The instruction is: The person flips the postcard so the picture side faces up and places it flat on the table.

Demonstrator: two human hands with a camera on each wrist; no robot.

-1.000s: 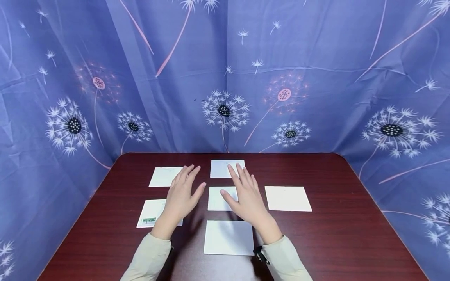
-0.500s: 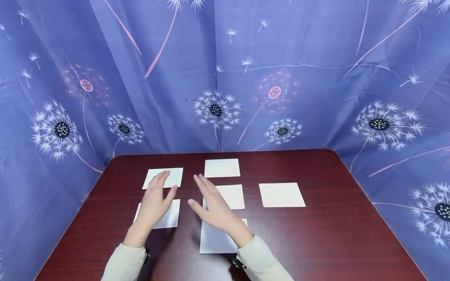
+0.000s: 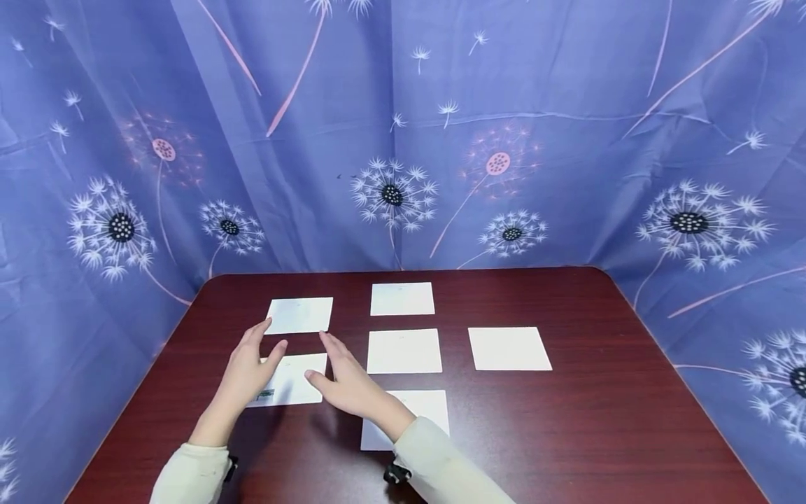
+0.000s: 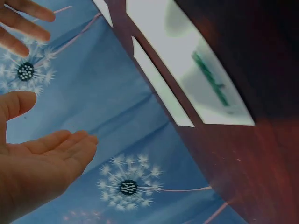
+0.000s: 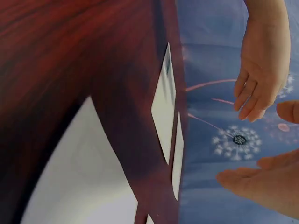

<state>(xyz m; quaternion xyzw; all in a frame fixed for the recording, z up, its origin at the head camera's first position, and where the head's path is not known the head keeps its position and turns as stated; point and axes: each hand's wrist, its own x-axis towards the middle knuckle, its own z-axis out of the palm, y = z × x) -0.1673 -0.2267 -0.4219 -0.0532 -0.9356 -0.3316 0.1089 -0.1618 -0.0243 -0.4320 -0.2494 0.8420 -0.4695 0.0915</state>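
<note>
My left hand (image 3: pixel 244 371) hovers with relaxed fingers at the left edge of the near-left white card (image 3: pixel 299 381), which carries a small green picture at its lower left corner. My right hand (image 3: pixel 346 381) is raised just right of that same card, fingers extended and thumb apart. Neither hand holds anything. Behind them lies the far-left white card (image 3: pixel 301 315). In the left wrist view the green-marked card (image 4: pixel 191 70) lies below the raised left hand (image 4: pixel 46 168). Both hands also show in the right wrist view, the right hand (image 5: pixel 266 182) nearest.
Three white cards run down the middle: a far one (image 3: pixel 401 299), a central one (image 3: pixel 405 351) and a near one (image 3: pixel 428 406) partly under the right forearm. Another card (image 3: pixel 510 348) lies to the right. Blue dandelion-print curtains (image 3: pixel 390 140) surround the dark red table (image 3: pixel 598 420).
Both hands have moved left and toward the near-left card, the right hand leaving the middle cards uncovered. The cards keep their places; the head view shifted slightly.
</note>
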